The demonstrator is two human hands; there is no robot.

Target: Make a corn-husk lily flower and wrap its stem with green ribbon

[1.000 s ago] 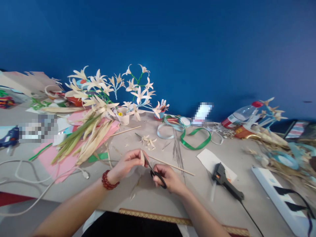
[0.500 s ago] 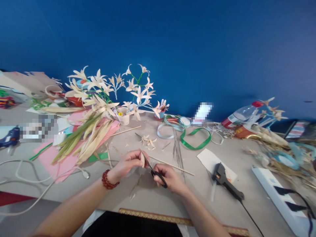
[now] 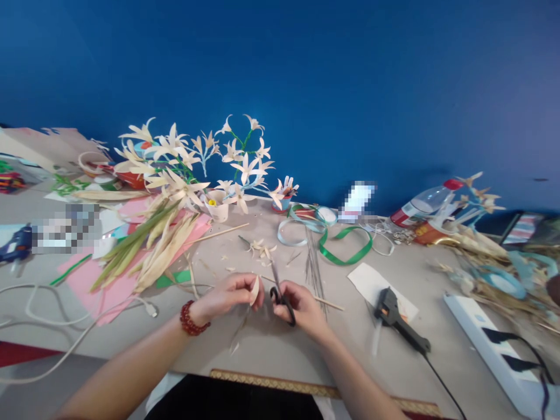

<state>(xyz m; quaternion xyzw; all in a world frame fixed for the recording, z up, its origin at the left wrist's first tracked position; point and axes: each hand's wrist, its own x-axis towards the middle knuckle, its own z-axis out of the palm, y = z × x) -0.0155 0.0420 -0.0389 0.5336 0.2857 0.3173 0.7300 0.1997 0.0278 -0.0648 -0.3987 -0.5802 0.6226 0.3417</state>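
Note:
My left hand (image 3: 236,291), with a red bead bracelet at the wrist, pinches a small pale petal (image 3: 254,290) cut to a pointed shape, seemingly dried corn husk. Black-handled scissors (image 3: 286,306) are in my right hand (image 3: 301,306), thumb and fingers at the loops, blades pointing up and away. The blades stand apart from the petal, just to its right. Beyond my hands lies a small husk flower (image 3: 262,249) on the table. A thin wooden stick (image 3: 330,304) runs behind the right hand, partly hidden. Thin husk scraps (image 3: 238,338) lie below my left hand.
Corn husks (image 3: 161,251) rest on pink paper at left, before cups of husk flowers (image 3: 175,146). Green ribbon (image 3: 345,256) and grey wires (image 3: 312,262) lie right of centre. A black glue gun (image 3: 402,321), a white power strip (image 3: 490,356) and a bottle (image 3: 424,204) stand farther right.
The scissors have moved away from the petal and swung more upright, with the right hand slightly higher. The left hand still holds the petal, which now shows more fully.

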